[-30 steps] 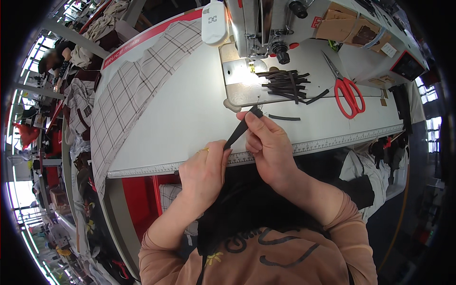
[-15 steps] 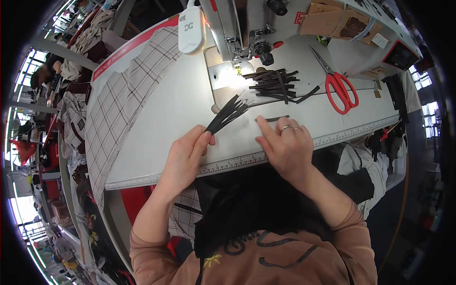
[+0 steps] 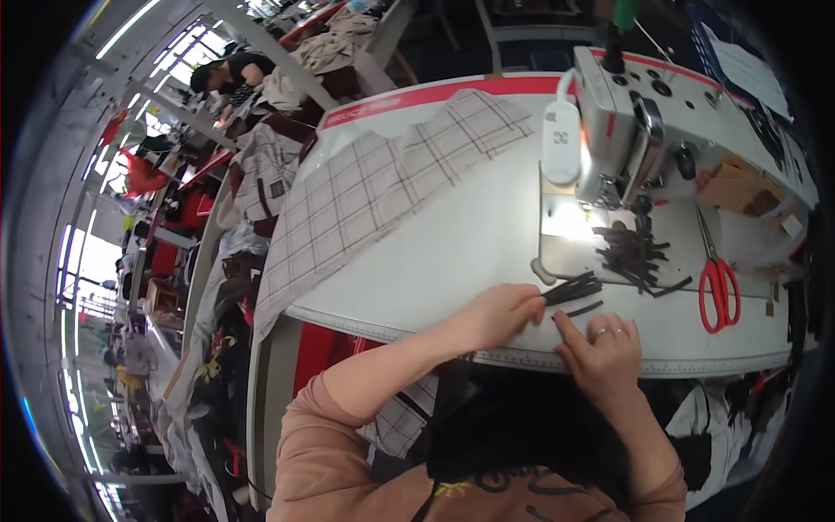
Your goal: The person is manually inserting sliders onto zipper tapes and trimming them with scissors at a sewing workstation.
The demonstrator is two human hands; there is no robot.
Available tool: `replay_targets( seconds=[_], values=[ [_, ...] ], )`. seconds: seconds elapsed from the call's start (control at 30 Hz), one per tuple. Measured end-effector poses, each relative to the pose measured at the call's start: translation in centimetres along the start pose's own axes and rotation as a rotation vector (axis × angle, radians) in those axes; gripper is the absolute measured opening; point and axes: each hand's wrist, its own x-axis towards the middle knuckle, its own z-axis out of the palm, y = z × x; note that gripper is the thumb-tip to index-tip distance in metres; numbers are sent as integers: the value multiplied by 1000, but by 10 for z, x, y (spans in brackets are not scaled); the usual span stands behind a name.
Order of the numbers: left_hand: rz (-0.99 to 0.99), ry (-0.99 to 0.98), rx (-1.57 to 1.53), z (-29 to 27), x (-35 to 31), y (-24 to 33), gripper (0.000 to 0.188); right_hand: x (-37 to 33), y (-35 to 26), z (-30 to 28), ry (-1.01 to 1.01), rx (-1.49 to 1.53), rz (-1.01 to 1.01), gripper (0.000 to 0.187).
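Pinched in my left hand [image 3: 511,313] is a bunch of dark fabric strips [image 3: 572,290], their loose ends fanning toward the sewing machine. A single dark strip [image 3: 584,308] lies on the white table just below the bunch. My right hand [image 3: 607,355] is beside that strip, its index fingertip at or very near the strip's left end. Thumb and index finger are apart; the other fingers are bent, with rings on one. A pile of similar strips [image 3: 633,258] lies right of the machine's needle area. Red-handled scissors [image 3: 718,291] rest farther right.
The lit sewing machine [image 3: 604,130] stands at the back right, with a white device [image 3: 561,143] on its left side. Plaid fabric [image 3: 365,191] covers the table's left part. A ruler strip [image 3: 383,330] runs along the front edge. A co-worker [image 3: 230,76] sits far left.
The view has swung left, so the table appears farther right and the co-worker shows more fully. My left hand, still holding the bunch, has come closer to the single strip and my right hand.
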Motion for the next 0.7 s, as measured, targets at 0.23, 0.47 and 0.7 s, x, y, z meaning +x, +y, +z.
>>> replay_targets(
  seconds=[0.23,0.47,0.7],
  values=[
    [-14,-3,-60,2,5,-2,30,-12,-1,-8,5,11,2,38],
    [-82,22,-100,-12,-2,5,28,-10,-6,-2,-36,-21,20,45],
    [-111,-34,-44,-6,5,11,29,-22,-3,-1,5,-45,40,45]
  ],
)
